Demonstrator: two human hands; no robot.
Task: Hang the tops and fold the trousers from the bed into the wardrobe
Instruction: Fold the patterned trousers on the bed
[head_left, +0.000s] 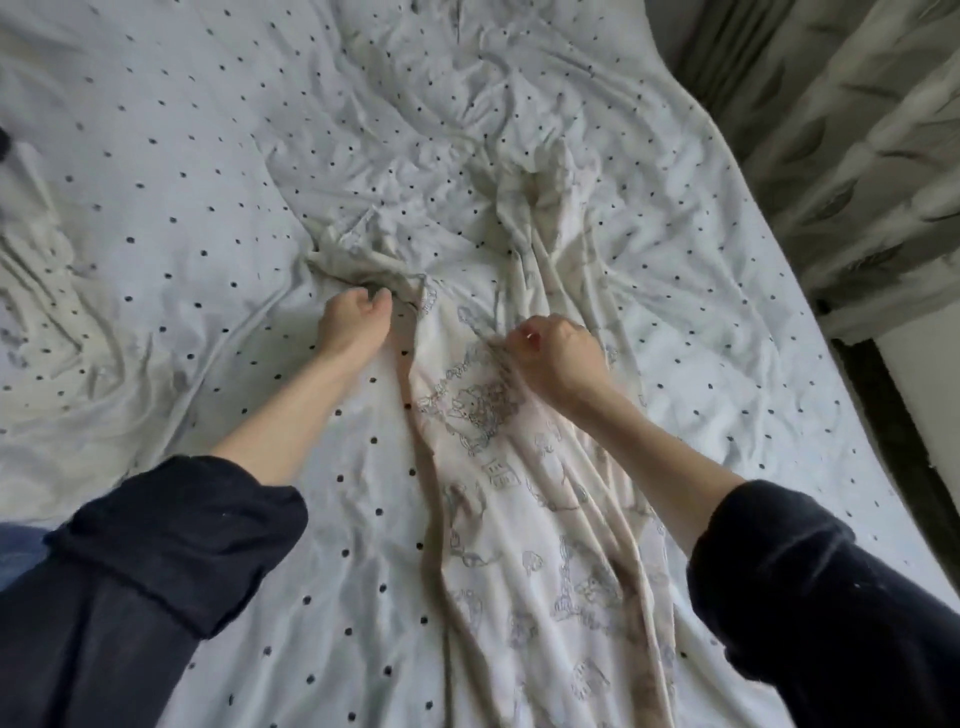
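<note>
Early going, by the look of it — the cream cotton garment with grey line-drawn prints (524, 467) lies rumpled on the white black-dotted bed sheet (182, 208), neither hung nor folded. Its long axis runs from the near edge away up the bed. The left hand (353, 319) pinches its far-left edge; the right hand (558, 353) bunches its middle — no wardrobe in view.

— Item one, left hand (356, 317)?
— Arm stretched far forward, dark sleeve (171, 545) pushed up to mid-forearm, bare wrist straight. Fingers curled under, thumb tip meeting them; a pinching pose, knuckles turned left.

— Item two, right hand (558, 358)?
— Arm reaching forward from the near right, dark sleeve (810, 587) rolled back likewise. Wrist bent slightly inward. Fingers closed tight into a fist, back of the hand up, knuckles pointing left and far.

— Spacing?
— Hands apart, left a little farther out than right.
</note>
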